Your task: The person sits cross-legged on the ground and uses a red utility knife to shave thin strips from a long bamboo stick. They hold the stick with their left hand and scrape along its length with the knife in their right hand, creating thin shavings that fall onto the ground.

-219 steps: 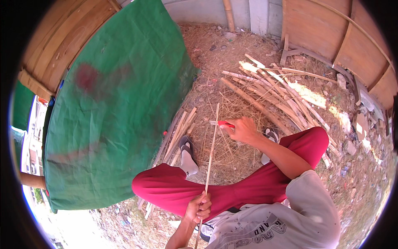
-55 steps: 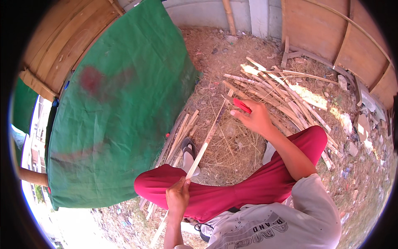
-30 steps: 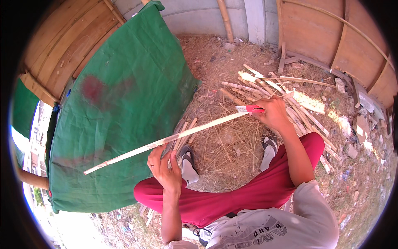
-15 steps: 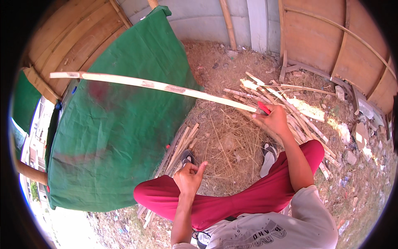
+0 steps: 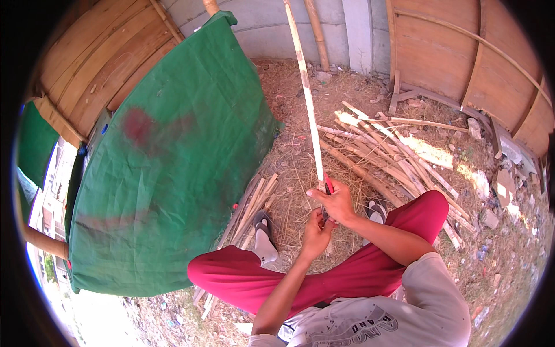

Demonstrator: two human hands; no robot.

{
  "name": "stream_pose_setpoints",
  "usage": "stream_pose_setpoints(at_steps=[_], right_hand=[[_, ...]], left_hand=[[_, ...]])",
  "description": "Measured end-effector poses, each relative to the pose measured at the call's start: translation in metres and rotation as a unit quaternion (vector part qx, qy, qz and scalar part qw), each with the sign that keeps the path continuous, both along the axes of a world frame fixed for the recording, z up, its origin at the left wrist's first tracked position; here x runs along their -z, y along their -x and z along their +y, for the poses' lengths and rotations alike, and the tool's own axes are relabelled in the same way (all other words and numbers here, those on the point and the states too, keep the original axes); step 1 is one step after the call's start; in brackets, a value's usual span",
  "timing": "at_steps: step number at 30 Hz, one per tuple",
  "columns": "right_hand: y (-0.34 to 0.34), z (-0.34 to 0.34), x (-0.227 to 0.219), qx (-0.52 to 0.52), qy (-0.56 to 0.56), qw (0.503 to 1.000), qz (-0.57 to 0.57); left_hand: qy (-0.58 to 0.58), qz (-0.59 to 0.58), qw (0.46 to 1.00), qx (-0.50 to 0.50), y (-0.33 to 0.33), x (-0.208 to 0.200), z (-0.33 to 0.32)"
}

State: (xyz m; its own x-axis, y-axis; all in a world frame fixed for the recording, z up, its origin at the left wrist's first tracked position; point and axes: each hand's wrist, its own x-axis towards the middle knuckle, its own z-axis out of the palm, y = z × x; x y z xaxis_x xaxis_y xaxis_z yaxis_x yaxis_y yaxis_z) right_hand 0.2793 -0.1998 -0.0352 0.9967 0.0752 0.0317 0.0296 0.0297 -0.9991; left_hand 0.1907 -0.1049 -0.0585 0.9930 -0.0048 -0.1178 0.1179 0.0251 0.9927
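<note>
A long, pale bamboo strip (image 5: pixel 310 110) with brownish patches rises from my hands, nearly upright, past the top of the view. My right hand (image 5: pixel 340 203) is closed around its lower part and also holds a slim red-handled tool (image 5: pixel 328 183), whose exact kind is unclear. Just below, my left hand (image 5: pixel 315 236) is closed, its thumb and fingers pinched at the strip's lower end. Something small and dark shows between the two hands. The fingers partly hide the strip's very end.
Several bamboo strips (image 5: pixel 370 165) lie piled at right on straw-strewn ground, with more strips (image 5: pixel 254 202) by my left foot. A green tarp (image 5: pixel 167 191) covers something large at left. Wooden panels (image 5: pixel 445 52) and a grey wall (image 5: pixel 272 34) stand behind. Rubble (image 5: pixel 504 188) lies far right.
The strip has swung from pointing left to nearly upright. My right hand has moved left and nearer to me with it; my left hand has moved right to its lower end.
</note>
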Motion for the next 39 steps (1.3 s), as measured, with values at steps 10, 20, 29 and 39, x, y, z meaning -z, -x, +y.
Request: stream_pose_setpoints(at_steps=[10,20,29,39], right_hand=[[-0.005,0.001,-0.01,-0.01,0.094,0.992,-0.08],[-0.016,-0.026,-0.03,-0.081,0.243,0.936,-0.241],[0.005,-0.014,-0.014,-0.143,0.296,0.879,-0.346],[0.018,-0.007,-0.023,-0.121,0.362,0.862,-0.333]], left_hand=[[-0.08,-0.017,0.976,-0.201,0.011,-0.016,0.006],[-0.113,0.022,0.973,-0.201,0.048,-0.024,0.065],[-0.066,0.094,0.97,-0.212,0.061,-0.04,0.065],[-0.023,0.158,0.975,-0.154,0.075,-0.046,0.078]])
